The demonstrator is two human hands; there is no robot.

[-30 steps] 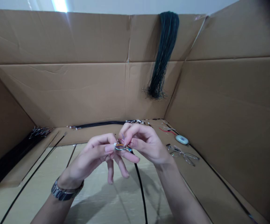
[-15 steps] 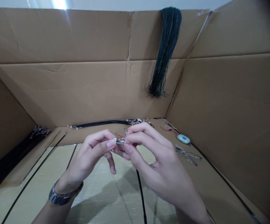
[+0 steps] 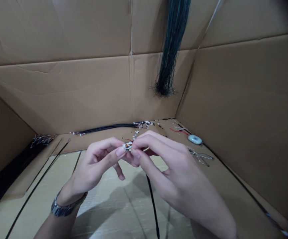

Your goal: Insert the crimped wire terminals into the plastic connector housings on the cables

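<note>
Between thumb and forefinger, my left hand (image 3: 97, 164) pinches a small white connector (image 3: 124, 146). Short coloured wires (image 3: 129, 145), orange, white and others, run from it towards the fingers of my right hand (image 3: 167, 169). My right hand is closed on these wires close to the connector, and its fingertips hide their far ends. A black cable (image 3: 152, 200) hangs down from below my right fingers towards the bottom edge. Both hands are held just above the work surface, nearly touching each other.
Cardboard walls (image 3: 84, 89) enclose the surface. Bundles of black cables lie at the left (image 3: 11, 172) and the back (image 3: 106, 127). Dark thin wires (image 3: 171, 49) hang over the back wall. At right are a pale oval object (image 3: 195, 139) and eyeglasses (image 3: 202, 156).
My right hand has turned and come lower, now covering more of the wires. The left hand keeps its pinch on the connector. My view has tilted slightly downward.
</note>
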